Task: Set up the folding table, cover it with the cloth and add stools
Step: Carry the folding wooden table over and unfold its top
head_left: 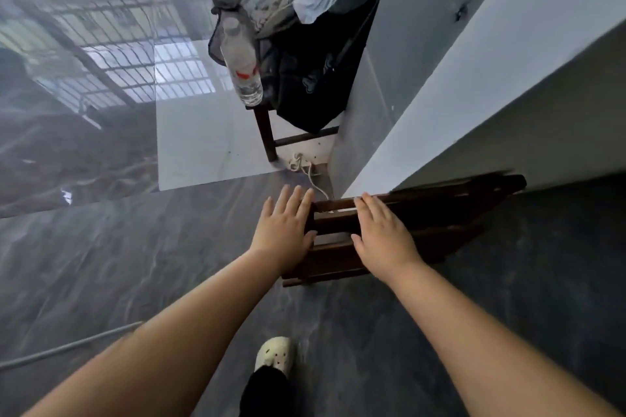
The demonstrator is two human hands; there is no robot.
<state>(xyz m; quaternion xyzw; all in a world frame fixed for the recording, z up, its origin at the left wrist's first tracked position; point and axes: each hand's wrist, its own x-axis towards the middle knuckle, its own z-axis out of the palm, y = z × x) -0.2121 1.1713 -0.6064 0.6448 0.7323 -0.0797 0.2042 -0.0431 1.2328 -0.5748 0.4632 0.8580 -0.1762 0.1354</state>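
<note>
A dark brown wooden folding table [430, 213], folded flat, leans against the grey wall at the right. My left hand [283, 230] is at its left end with straight fingers and the thumb against the wood. On the table's top slats lies my right hand [381, 237], palm down and fingers straight. Neither hand curls round the wood. No stools for the table and no tablecloth can be told apart in this view.
A dark wooden chair [267, 135] stands farther along the wall, heaped with clothes, a black bag [315, 78] and a clear plastic bottle [242, 68]. A white power strip with a cord [299, 162] lies by its leg. My foot in a white clog [276, 354] stands on the glossy grey floor.
</note>
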